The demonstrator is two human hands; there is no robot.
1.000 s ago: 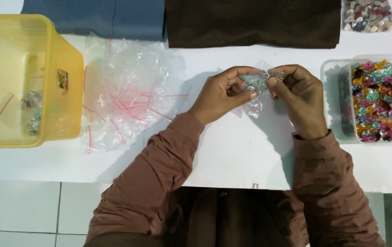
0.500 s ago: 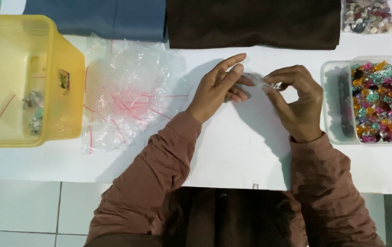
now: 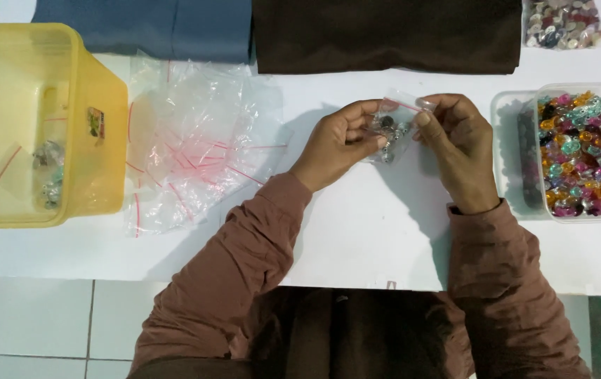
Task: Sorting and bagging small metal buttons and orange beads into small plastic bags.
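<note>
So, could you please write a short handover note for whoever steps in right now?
Left hand and right hand both pinch a small clear zip bag with a few beads inside, above the white table.
Coloured beads sit in the clear tray at right; empty zip bags lie at left, beside the yellow bin holding filled bags.
Done: beads in bag. Left: sealing cannot be confirmed.

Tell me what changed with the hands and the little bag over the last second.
The left hand, which had opened and let go half a second ago, has closed back onto the small clear bag. The right hand kept its pinch on the bag's top edge. The yellow bin, the pile of empty bags and the tray of coloured beads did not move.
</note>
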